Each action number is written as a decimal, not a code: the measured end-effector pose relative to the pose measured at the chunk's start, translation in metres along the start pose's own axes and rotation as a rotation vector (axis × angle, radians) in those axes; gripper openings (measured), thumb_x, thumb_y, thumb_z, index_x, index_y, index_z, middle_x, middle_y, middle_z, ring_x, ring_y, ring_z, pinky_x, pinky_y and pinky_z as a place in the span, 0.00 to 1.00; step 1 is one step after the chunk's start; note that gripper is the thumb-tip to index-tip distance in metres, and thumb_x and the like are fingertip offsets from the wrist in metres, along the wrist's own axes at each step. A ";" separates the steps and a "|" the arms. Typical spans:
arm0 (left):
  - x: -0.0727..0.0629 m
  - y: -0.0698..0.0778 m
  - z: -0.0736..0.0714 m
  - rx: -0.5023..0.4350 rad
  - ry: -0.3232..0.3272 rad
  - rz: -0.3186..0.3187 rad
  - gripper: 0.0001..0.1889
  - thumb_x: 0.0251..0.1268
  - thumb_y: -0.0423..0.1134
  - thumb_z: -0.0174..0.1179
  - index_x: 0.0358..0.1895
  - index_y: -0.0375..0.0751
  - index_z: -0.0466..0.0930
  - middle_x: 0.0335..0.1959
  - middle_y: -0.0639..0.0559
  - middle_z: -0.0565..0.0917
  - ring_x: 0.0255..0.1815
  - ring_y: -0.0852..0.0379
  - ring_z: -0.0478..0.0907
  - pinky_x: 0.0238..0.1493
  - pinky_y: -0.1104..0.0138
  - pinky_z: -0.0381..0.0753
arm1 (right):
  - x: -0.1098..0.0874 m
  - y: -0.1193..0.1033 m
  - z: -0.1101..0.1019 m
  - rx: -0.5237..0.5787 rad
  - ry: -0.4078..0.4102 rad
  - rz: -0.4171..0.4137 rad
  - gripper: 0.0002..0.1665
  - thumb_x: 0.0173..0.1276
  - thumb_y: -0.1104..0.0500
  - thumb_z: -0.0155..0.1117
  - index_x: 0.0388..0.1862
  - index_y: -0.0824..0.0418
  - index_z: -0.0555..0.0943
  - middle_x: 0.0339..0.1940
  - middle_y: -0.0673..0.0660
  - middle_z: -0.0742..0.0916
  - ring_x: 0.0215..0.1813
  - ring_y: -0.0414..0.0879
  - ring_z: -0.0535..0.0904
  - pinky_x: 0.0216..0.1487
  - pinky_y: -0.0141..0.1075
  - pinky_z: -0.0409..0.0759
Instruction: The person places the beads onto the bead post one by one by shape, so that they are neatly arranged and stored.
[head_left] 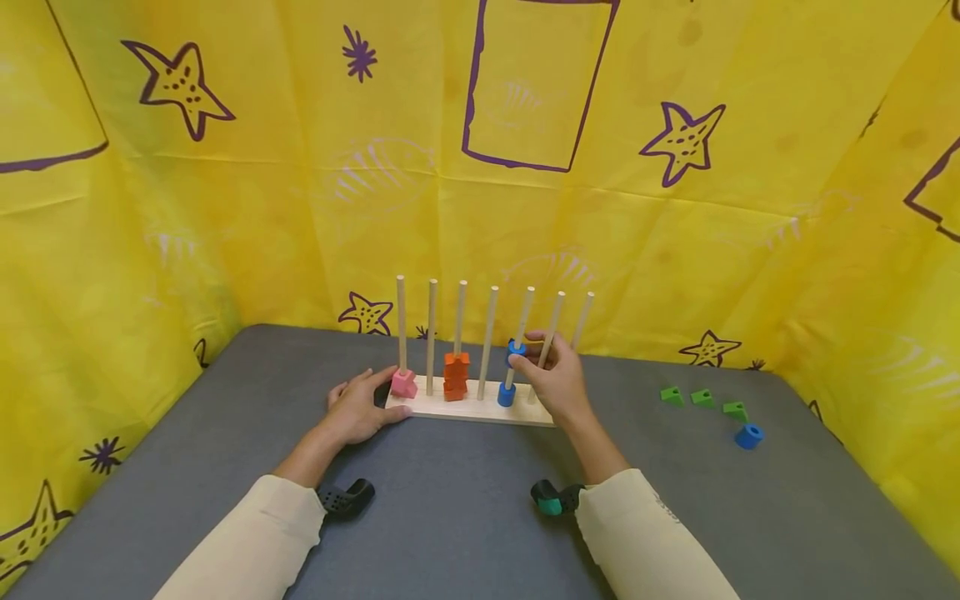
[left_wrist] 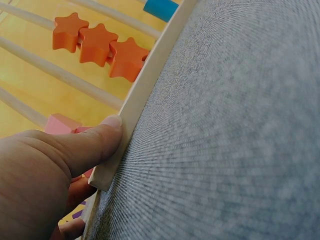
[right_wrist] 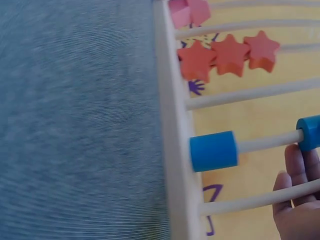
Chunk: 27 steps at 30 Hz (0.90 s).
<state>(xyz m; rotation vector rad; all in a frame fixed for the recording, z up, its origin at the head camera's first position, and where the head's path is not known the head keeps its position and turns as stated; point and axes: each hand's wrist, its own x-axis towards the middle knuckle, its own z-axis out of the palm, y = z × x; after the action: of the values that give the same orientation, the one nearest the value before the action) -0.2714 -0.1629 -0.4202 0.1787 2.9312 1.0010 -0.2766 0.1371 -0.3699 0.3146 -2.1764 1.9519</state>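
A wooden peg stand (head_left: 480, 408) with a row of upright pegs stands on the table. At its left end my left hand (head_left: 360, 408) grips the base, thumb along the front edge and fingers behind. My right hand (head_left: 558, 382) pinches a blue cylinder bead (head_left: 516, 353) threaded partway down a peg right of the middle. Below it, another blue cylinder (right_wrist: 214, 151) sits at the foot of the same peg. Three orange star beads (left_wrist: 98, 45) are stacked on the third peg from the left. Pink angular beads (head_left: 403, 384) sit low on the leftmost peg, partly hidden by my left hand in the left wrist view.
To the right on the grey table (head_left: 450, 525) lie three green triangular blocks (head_left: 702, 398) and a loose blue cylinder (head_left: 748, 436) with a hole through it. A yellow patterned cloth (head_left: 480, 208) hangs behind and at both sides.
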 end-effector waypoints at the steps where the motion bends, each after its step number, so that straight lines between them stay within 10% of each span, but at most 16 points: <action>1: 0.000 0.000 0.000 0.000 0.000 0.001 0.43 0.56 0.53 0.69 0.72 0.39 0.62 0.67 0.31 0.65 0.72 0.32 0.49 0.64 0.39 0.36 | -0.001 0.002 0.000 -0.001 -0.002 -0.001 0.26 0.61 0.65 0.71 0.57 0.67 0.73 0.44 0.65 0.82 0.46 0.55 0.78 0.47 0.37 0.77; 18: -0.001 0.001 0.000 0.006 0.002 -0.009 0.43 0.56 0.53 0.69 0.73 0.40 0.62 0.68 0.30 0.64 0.72 0.32 0.49 0.64 0.39 0.36 | -0.013 0.027 0.007 -0.058 0.056 0.060 0.24 0.59 0.68 0.71 0.55 0.66 0.77 0.40 0.62 0.85 0.42 0.54 0.80 0.40 0.38 0.77; 27: -0.001 0.001 0.001 0.013 0.004 0.003 0.44 0.56 0.54 0.69 0.72 0.39 0.62 0.67 0.31 0.67 0.72 0.33 0.49 0.64 0.39 0.36 | -0.024 0.004 0.003 -0.048 0.019 0.105 0.26 0.61 0.69 0.68 0.58 0.68 0.74 0.47 0.68 0.83 0.49 0.59 0.80 0.46 0.38 0.78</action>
<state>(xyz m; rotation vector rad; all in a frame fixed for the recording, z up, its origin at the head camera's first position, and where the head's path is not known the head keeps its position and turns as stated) -0.2706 -0.1621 -0.4204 0.1814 2.9423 0.9835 -0.2550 0.1354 -0.3814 0.1767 -2.2667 1.9444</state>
